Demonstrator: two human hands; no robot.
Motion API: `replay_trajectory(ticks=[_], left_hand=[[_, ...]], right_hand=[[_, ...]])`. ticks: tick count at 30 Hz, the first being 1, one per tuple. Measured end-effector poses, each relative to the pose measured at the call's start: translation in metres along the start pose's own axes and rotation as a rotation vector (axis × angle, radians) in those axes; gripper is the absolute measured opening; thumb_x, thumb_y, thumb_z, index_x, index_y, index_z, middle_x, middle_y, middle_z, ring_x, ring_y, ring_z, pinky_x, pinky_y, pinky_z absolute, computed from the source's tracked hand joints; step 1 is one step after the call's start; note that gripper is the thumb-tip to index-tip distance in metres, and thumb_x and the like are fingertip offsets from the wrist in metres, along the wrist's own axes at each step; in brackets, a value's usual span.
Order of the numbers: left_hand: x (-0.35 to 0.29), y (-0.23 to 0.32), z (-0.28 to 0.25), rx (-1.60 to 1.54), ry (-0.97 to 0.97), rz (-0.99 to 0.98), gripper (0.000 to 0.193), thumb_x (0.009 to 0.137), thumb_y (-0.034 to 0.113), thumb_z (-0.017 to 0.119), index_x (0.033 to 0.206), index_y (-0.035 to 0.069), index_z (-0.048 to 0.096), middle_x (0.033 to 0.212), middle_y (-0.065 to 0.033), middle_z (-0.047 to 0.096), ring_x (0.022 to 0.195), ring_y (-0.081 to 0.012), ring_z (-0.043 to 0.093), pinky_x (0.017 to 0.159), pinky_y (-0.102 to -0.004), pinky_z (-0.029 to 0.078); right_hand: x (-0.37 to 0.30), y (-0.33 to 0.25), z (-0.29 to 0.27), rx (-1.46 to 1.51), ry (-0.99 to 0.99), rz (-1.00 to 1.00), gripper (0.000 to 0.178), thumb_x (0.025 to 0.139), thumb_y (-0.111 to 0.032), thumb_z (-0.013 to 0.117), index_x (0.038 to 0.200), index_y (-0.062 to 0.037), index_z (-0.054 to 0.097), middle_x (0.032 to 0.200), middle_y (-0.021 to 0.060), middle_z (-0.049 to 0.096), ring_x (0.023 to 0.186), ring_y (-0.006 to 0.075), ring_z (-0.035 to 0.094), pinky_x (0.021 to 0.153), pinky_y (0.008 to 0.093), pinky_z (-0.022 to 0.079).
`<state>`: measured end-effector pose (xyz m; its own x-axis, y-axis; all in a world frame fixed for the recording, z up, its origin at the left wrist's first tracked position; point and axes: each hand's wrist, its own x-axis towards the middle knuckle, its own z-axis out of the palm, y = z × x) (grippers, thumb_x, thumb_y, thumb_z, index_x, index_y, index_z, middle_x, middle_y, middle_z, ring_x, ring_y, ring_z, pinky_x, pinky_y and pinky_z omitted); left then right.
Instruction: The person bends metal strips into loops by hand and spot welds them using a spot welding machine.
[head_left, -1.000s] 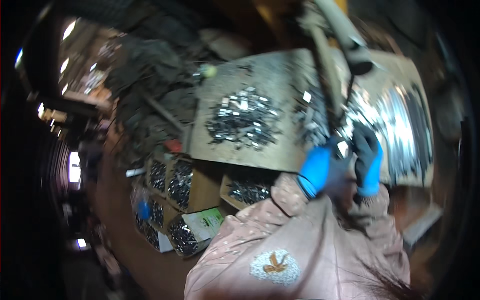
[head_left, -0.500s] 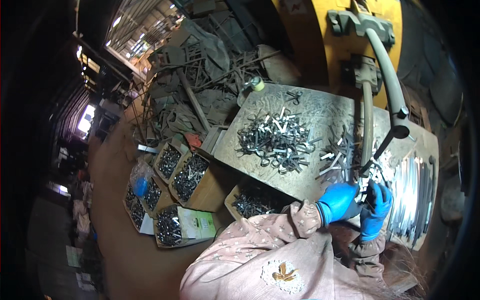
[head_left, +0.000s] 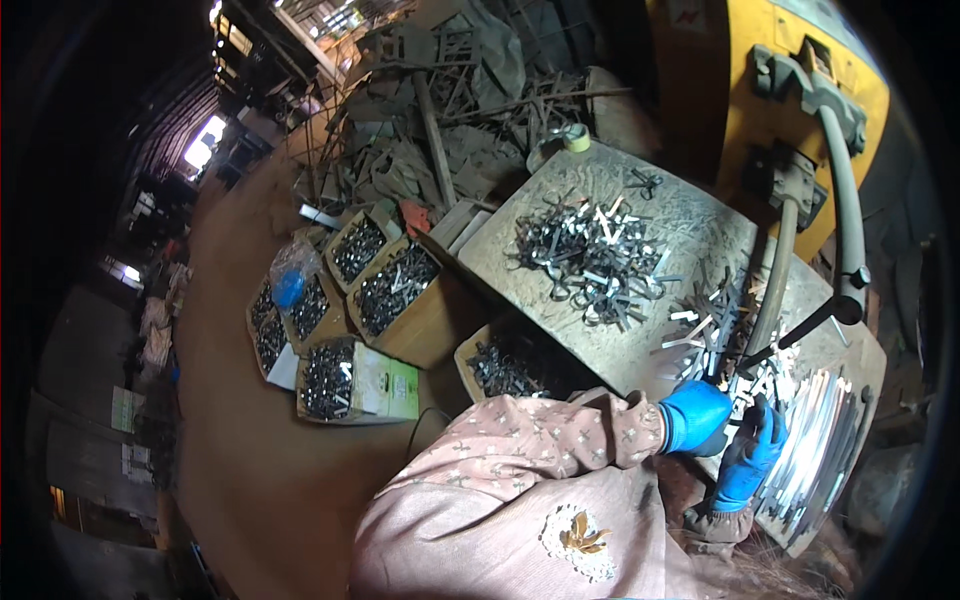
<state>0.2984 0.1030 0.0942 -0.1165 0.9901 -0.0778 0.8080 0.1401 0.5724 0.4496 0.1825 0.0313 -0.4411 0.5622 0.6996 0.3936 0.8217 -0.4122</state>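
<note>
Both the left hand [head_left: 692, 415] and the right hand [head_left: 752, 452], in blue gloves, are tucked in close together just below the tips of what looks like a spot welder [head_left: 742, 120], fingers curled in. Can't honestly tell what either grip has pinched, or whether it's got anything, since the fingertips are lost in clutter. Right around them are loose short metal strips [head_left: 710, 318], spread by the grey arm [head_left: 783, 255] and a dark slanting rod [head_left: 800, 333]. Just past the right hand, a row of long flat strips [head_left: 815, 435] lies side by side on the right end of the desk [head_left: 700, 225]. Further left on it is a big messy heap of small metal pieces [head_left: 590, 255], some bent into loops, with a yellow-green tape roll [head_left: 577, 140] at the far corner. Down on the floor, cardboard boxes [head_left: 440, 320] are loaded with similar small pieces, one with a green-printed side. Progress-wise, I'd call it well underway: the heap and boxes look like the done share, the strips near the hands look like what's left, though that's only my read.
</note>
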Motion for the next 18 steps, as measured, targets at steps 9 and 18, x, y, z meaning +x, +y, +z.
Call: replay_trajectory(ticks=[9, 18], left_hand=[[-0.006, 0.0, -0.017, 0.037, -0.009, 0.029, 0.025, 0.069, 0.026, 0.066, 0.069, 0.002, 0.07, 0.068, -0.0235, 0.065, 0.064, -0.0408, 0.067, 0.06, -0.0477, 0.054], [-0.004, -0.002, -0.023, 0.077, -0.055, 0.053, 0.031, 0.072, 0.028, 0.063, 0.068, -0.001, 0.07, 0.068, -0.025, 0.065, 0.063, -0.0404, 0.067, 0.058, -0.0474, 0.054]], right_hand=[[0.007, -0.009, -0.013, 0.036, 0.041, -0.016, 0.048, 0.079, 0.009, 0.067, 0.123, -0.0088, 0.064, 0.109, 0.0128, 0.063, 0.101, 0.0313, 0.059, 0.085, 0.0418, 0.05], [0.036, -0.026, -0.026, -0.089, -0.047, -0.096, 0.044, 0.084, 0.003, 0.065, 0.126, -0.0102, 0.063, 0.109, 0.013, 0.065, 0.09, 0.0322, 0.062, 0.075, 0.0412, 0.051]])
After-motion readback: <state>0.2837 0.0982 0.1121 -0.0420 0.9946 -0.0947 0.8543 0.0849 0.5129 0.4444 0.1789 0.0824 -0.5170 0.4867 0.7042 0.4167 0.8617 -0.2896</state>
